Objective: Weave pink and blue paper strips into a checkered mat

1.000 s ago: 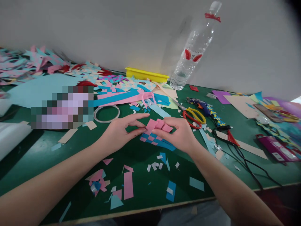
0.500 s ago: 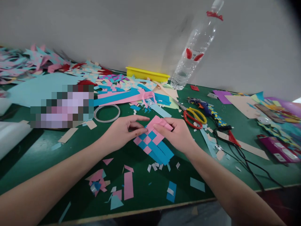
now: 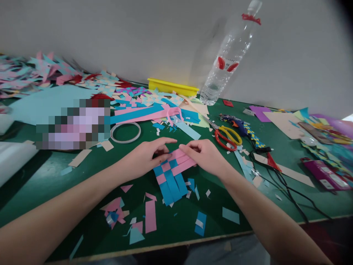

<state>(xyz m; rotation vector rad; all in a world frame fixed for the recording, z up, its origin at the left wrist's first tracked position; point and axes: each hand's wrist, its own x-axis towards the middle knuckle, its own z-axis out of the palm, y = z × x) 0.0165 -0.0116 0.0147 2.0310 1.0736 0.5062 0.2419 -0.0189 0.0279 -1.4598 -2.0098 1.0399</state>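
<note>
Between my hands is a small woven piece of paper strips (image 3: 173,180), blue and pink crossing in a checkered pattern. Its loose blue ends point down toward the table's front edge, and loose pink ends reach to the right. My left hand (image 3: 147,151) grips the upper left edge with the thumb on top; its index finger is stretched out above the paper. With thumb and fingers closed, my right hand (image 3: 206,155) pinches the pink strips at the upper right. The fingers behind the paper are partly hidden. Small white scraps and a blue scrap (image 3: 191,184) lie just beside the weave.
A roll of tape (image 3: 125,141) lies left of my hands, scissors with red and yellow handles (image 3: 227,138) to the right. Behind stand a clear bottle (image 3: 227,60) and a yellow tray (image 3: 172,87). Paper strips and scraps cover much of the green table (image 3: 96,187); black cords (image 3: 289,191) lie right.
The woven paper has turned clockwise, its blue ends swinging down and left. The pink strips now point right, with my right hand slightly lower on them. My left hand has barely moved.
</note>
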